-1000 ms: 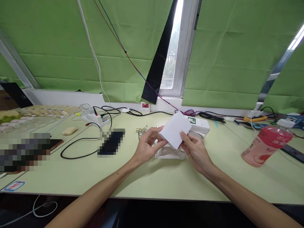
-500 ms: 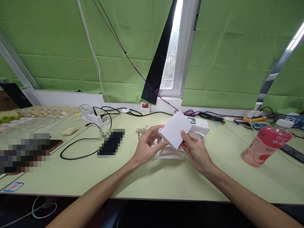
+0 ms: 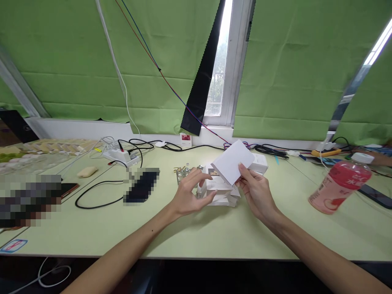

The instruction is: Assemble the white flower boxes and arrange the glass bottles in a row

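My right hand (image 3: 257,192) pinches a plain white folded card (image 3: 232,161) by its lower right edge, thumb on top, and holds it tilted above the table. To the left, my left hand (image 3: 190,194) is empty, with thumb and fingers apart in a C shape. Just behind its fingertips is an opened white paper box (image 3: 223,198) with loose flaps and some print, partly covered by the card and the hand. Another white box (image 3: 260,163) lies behind my right hand. Small brass and silver metal parts (image 3: 183,173) sit beyond my left hand.
On the right stands a pink drink bottle (image 3: 339,183), with a dark phone (image 3: 378,196) behind it. At left are a power strip (image 3: 121,156), black cables, a pixelated dark object (image 3: 142,185) and a cream-coloured object (image 3: 87,172). Coiled cable (image 3: 271,151) lies along the back.
My left hand has let go of the white card and moved slightly away from it. My right hand has carried the card a little to the right, exposing more of the opened box.
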`<state>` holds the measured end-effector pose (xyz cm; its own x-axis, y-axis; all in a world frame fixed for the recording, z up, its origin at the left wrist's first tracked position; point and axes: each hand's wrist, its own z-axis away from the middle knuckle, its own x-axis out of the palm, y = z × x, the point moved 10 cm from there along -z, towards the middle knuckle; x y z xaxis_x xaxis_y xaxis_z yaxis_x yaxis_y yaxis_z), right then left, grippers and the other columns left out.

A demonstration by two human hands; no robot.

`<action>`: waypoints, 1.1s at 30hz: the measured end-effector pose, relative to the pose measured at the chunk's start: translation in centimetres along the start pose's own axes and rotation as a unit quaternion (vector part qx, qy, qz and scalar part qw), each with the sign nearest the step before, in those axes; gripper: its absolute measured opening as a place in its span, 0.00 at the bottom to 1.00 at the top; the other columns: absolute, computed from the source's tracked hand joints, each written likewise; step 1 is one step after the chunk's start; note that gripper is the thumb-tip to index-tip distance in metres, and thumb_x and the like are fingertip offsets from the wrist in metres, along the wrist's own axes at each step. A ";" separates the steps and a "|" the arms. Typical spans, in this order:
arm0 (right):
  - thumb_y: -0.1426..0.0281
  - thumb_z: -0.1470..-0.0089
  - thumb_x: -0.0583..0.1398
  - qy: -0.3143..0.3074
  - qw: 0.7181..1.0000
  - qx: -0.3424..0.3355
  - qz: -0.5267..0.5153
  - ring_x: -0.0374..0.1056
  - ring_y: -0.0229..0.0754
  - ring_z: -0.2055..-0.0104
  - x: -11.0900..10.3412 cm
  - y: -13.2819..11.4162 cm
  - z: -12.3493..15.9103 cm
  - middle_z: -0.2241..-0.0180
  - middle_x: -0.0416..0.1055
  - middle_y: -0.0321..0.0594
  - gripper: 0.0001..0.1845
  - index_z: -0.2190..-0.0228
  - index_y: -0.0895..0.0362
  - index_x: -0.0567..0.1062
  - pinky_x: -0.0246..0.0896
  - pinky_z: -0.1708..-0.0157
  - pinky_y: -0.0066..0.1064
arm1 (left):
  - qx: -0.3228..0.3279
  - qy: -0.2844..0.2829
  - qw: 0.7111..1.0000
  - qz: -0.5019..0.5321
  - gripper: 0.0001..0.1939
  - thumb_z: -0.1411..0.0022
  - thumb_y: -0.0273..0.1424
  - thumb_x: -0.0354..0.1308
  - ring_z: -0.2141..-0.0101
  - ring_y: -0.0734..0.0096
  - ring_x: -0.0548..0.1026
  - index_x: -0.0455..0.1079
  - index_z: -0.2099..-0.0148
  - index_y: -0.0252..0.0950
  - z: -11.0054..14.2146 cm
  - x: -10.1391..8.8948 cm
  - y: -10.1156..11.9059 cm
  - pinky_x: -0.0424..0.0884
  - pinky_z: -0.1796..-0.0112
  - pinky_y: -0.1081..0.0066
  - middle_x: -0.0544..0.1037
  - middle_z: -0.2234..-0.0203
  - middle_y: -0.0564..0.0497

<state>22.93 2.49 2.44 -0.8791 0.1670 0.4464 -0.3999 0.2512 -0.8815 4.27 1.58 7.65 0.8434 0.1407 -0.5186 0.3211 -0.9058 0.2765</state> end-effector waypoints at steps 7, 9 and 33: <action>0.55 0.57 0.73 0.036 0.999 -0.023 0.034 0.62 0.37 0.73 -0.9 -0.5 -0.1 0.72 0.74 0.40 0.20 0.73 0.59 0.81 0.60 0.73 0.32 | -0.081 -0.087 0.992 -0.044 0.21 0.42 0.39 0.62 0.76 0.73 0.67 0.70 0.48 0.37 1.0 1.9 -2.2 0.64 0.70 0.72 0.65 0.77 0.58; 0.55 0.58 0.74 0.040 0.998 -0.022 0.042 0.61 0.36 0.73 -1.0 -0.6 -0.1 0.73 0.73 0.40 0.20 0.74 0.59 0.81 0.59 0.73 0.33 | -0.108 -0.120 0.986 -0.047 0.23 0.42 0.39 0.61 0.77 0.74 0.66 0.69 0.46 0.38 1.2 2.5 -2.6 0.63 0.71 0.72 0.65 0.79 0.59; 0.54 0.59 0.74 -0.007 0.999 0.045 0.002 0.65 0.38 0.71 -0.3 1.0 -0.3 0.74 0.73 0.40 0.21 0.76 0.59 0.78 0.60 0.73 0.32 | -0.171 -0.155 0.971 0.061 0.21 0.46 0.26 0.56 0.83 0.79 0.59 0.69 0.48 0.37 1.3 3.3 -3.1 0.58 0.77 0.76 0.60 0.86 0.64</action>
<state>22.85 3.03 1.51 -0.8845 0.1541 0.4403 -0.4168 0.1630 -0.8943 5.51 4.36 3.97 0.7308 -0.1357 -0.6690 0.3957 -0.7144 0.5771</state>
